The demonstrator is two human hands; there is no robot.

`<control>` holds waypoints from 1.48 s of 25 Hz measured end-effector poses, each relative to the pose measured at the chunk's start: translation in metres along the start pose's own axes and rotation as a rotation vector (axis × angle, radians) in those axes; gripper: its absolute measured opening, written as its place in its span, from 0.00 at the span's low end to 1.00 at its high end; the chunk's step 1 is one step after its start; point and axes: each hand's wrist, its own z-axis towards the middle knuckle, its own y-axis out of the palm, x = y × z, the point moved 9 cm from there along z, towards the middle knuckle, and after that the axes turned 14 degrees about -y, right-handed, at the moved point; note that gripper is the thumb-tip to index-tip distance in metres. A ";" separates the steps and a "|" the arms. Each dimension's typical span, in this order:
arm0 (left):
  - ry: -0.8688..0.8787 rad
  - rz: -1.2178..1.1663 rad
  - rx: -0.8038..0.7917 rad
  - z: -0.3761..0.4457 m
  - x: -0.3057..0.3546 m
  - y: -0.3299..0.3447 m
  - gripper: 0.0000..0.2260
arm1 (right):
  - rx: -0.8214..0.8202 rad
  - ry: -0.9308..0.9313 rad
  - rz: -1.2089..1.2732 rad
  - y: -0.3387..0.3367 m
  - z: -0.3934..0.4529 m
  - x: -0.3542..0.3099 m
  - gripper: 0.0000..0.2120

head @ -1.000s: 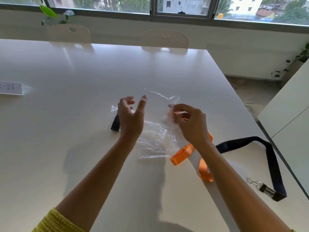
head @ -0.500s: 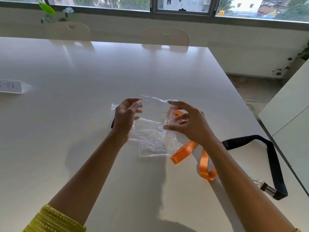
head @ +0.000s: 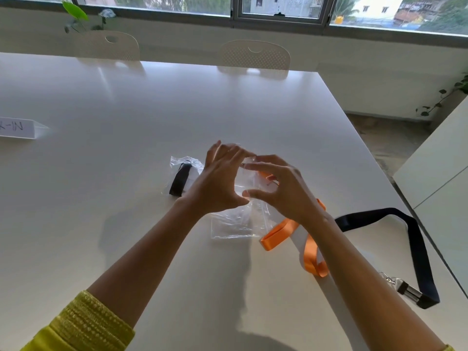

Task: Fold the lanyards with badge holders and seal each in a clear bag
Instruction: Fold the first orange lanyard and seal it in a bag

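White table (head: 126, 173) holds a loose orange lanyard (head: 278, 231). Left hand (head: 217, 183) and right hand (head: 283, 193) pinch the clear bag (head: 235, 224) mouth; best to spread it wide before feeding folded strap in.

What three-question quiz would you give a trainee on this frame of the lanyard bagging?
1. True or false: the orange lanyard is already sealed inside a bag.
2. Which item lies nearest the table's right edge?
A. the loose black lanyard
B. the bagged black lanyard
C. the white sign
3. Fill in: both the left hand and the right hand are at the mouth of the ____.

Key:
1. False; most of it trails on the table outside the bag.
2. A
3. clear bag
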 end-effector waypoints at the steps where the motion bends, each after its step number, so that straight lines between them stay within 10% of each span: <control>1: -0.030 -0.031 0.017 0.000 -0.003 -0.003 0.33 | 0.034 -0.021 0.021 -0.007 0.001 -0.002 0.18; 6: -0.114 -0.125 0.084 -0.001 -0.018 -0.017 0.32 | 0.121 0.302 0.019 -0.047 -0.003 0.052 0.06; 11: -0.135 -0.188 0.081 -0.002 -0.022 -0.019 0.35 | -0.270 0.755 -0.122 -0.024 -0.032 0.108 0.25; 37: -0.235 -0.177 0.063 0.000 -0.042 -0.018 0.39 | 0.007 0.796 0.005 -0.017 -0.034 0.102 0.18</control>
